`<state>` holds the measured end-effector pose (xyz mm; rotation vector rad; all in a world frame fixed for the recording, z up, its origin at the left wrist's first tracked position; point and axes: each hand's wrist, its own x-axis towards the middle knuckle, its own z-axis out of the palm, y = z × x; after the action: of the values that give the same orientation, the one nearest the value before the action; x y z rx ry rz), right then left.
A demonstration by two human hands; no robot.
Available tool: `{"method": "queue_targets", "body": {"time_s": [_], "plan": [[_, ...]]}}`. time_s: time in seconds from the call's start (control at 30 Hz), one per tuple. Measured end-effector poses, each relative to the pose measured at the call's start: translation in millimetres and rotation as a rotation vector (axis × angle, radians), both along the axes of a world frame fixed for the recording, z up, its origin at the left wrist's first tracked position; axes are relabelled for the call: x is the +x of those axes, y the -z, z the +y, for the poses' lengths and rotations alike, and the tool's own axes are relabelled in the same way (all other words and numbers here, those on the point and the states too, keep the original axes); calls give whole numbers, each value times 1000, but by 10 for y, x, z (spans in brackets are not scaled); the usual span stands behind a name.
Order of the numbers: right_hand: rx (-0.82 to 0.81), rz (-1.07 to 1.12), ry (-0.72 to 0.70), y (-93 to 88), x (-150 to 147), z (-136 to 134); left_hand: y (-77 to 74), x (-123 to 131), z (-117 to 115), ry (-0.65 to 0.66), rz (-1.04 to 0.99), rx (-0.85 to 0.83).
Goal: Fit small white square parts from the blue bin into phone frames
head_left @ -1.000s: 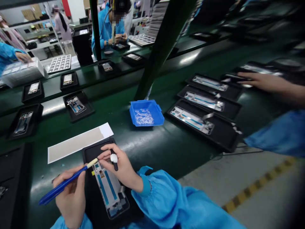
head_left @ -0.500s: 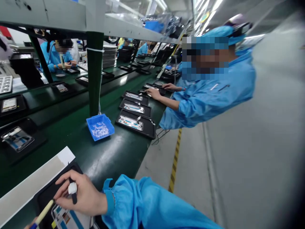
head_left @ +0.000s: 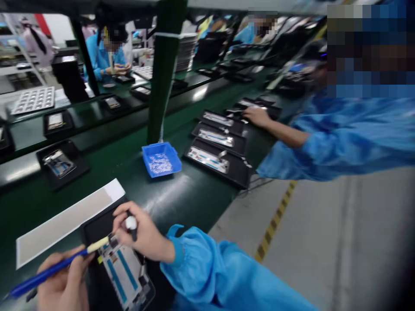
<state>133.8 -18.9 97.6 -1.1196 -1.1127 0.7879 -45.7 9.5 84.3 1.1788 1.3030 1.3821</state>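
While a blue-handled tool [head_left: 48, 276] is pinched by the left hand [head_left: 61, 280], its cream tip is held at the upper corner of a phone frame [head_left: 125, 276] | black white-knobbed tool [head_left: 132, 226] gripped by right hand [head_left: 144, 235], fingers curled narrowly around it | frame lies in black tray [head_left: 94, 229], near counter [head_left: 181, 203] edge

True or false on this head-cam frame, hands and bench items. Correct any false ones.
The left hand holds a blue pen-like tool with a cream tip. True.
The right hand also holds the blue tool. False: it holds a black tool with a white knob.
The blue bin holds small pale parts. True.
The co-worker's hand rests on the blue bin. False: it is at a black tray, away from the bin.
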Motion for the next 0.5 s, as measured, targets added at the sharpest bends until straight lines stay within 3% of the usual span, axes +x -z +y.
{"method": "queue_targets", "body": {"time_s": [0.1, 0.2, 0.23, 0.3, 0.4, 0.5], "plan": [[11, -73, 235, -29, 515, 100, -103, -58, 1, -73, -126, -140], [-37, -188, 505, 24, 1168, 295, -151, -114, -35, -117, -84, -114], [-94, -390, 611, 47, 1354, 354, -150, -129, -53, -113, -41, -98], [-140, -603, 666, 89, 1614, 437, -135, -147, -90, -98, 73, -59], [-149, -666, 647, 133, 1665, 464, -123, -159, -127, -81, 218, 24], [-66, -660, 617, 160, 1386, 393, -126, -179, -128, 4, 334, 98]]}}
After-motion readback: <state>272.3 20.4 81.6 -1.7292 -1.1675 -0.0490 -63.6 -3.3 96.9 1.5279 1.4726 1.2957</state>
